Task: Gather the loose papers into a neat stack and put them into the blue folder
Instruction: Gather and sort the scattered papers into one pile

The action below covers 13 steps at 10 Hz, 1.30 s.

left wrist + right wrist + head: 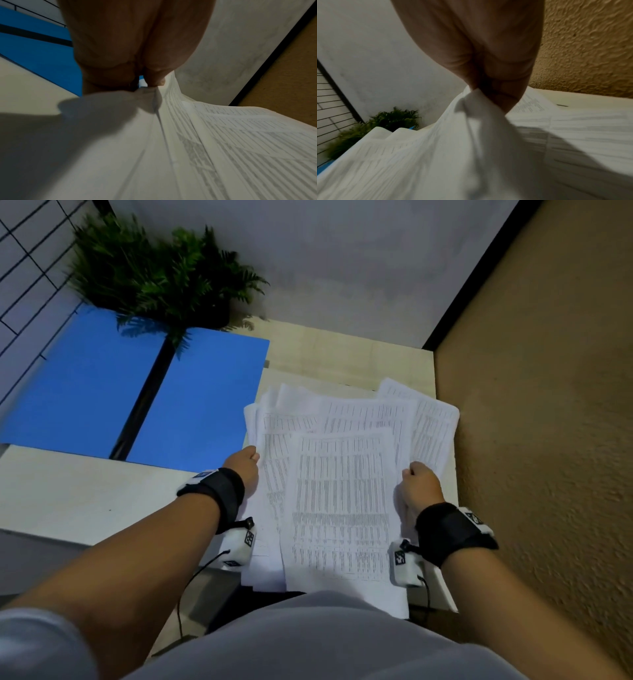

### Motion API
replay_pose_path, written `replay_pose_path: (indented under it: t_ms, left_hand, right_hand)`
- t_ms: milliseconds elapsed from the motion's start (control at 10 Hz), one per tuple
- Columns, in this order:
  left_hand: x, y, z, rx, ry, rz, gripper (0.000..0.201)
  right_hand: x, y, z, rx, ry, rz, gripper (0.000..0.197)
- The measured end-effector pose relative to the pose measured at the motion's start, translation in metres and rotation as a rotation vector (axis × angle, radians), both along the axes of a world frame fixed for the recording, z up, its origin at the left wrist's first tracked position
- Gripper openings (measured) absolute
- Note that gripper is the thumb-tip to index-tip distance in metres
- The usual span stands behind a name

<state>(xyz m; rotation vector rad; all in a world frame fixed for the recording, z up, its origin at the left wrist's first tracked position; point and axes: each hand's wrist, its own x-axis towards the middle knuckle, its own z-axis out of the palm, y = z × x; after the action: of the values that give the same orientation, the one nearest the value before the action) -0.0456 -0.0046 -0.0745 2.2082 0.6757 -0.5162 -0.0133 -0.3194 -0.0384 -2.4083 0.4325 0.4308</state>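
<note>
Blue folder point(102, 385) open flat on surface point(68, 501), far left. Papers point(342, 501) fanned, just right of it. Left hand point(243, 470) & right hand point(419, 486) gripping side edges. Gathering step; next needs squaring edges, prob. tapping.

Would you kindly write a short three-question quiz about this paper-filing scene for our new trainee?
1. True or false: the blue plastic folder lies open on the white table.
2. Which hands grip the fanned pile of printed white papers? A) left only B) right only C) both
3. Fill in: behind the folder stands a green potted ____.

Key: 1 true. 2 C, as the left hand and right hand each pinch one side edge. 3 fern.
</note>
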Motion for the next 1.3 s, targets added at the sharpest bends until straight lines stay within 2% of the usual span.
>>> replay_pose_path:
  t_ms: [100,200,300,400,500,600,700,800,900,1000,1100,1200,1300]
  left_hand:
    - [0.008,0.001,0.0,0.057,0.086,-0.053,0.027]
    - [0.011,-0.001,0.011,0.14,0.115,-0.15,0.039]
    - [0.009,-0.003,0.013,0.156,0.114,-0.136,0.038]
    - [0.0,-0.013,0.021,-0.072,0.023,0.124,0.038]
    - [-0.01,-0.022,0.014,-0.279,-0.045,0.262,0.058]
    - [-0.014,-0.022,0.007,-0.309,-0.088,0.292,0.082]
    - [-0.015,-0.015,-0.002,-0.163,0.059,0.186,0.08]
    - [-0.017,-0.015,-0.005,-0.046,0.119,0.125,0.061]
    - [-0.019,-0.019,-0.007,0.0,0.124,0.118,0.049]
    - [-0.019,-0.018,-0.008,0.002,0.135,0.098,0.047]
    - [-0.02,-0.018,-0.003,-0.011,0.153,0.081,0.043]
    - [-0.019,-0.015,-0.002,-0.031,0.188,0.076,0.044]
    - [-0.019,-0.011,0.001,-0.079,0.207,0.069,0.055]
  right_hand:
    - [-0.012,0.002,-0.001,-0.016,0.088,0.097,0.019]
    - [-0.018,-0.001,0.002,0.06,0.081,0.037,0.026]
    - [-0.028,0.002,0.003,0.228,0.062,0.022,0.032]
    - [-0.042,0.02,-0.004,0.372,0.12,0.017,0.023]
    - [-0.037,0.039,-0.02,0.32,0.088,0.012,0.036]
    - [-0.023,0.06,-0.023,0.304,0.042,-0.069,0.036]
    - [-0.012,0.062,-0.026,0.287,0.015,-0.036,0.026]
    - [0.007,0.036,-0.025,0.225,-0.133,-0.188,0.014]
    - [0.023,-0.009,-0.025,-0.206,0.016,-0.304,0.077]
    - [0.031,-0.034,-0.03,-0.147,0.116,-0.321,0.1]
    - [0.033,-0.037,-0.038,0.188,0.232,-0.365,0.058]
    - [0.034,-0.039,-0.038,0.116,0.137,-0.268,0.043]
    - [0.033,-0.041,-0.012,0.07,-0.014,-0.213,0.016]
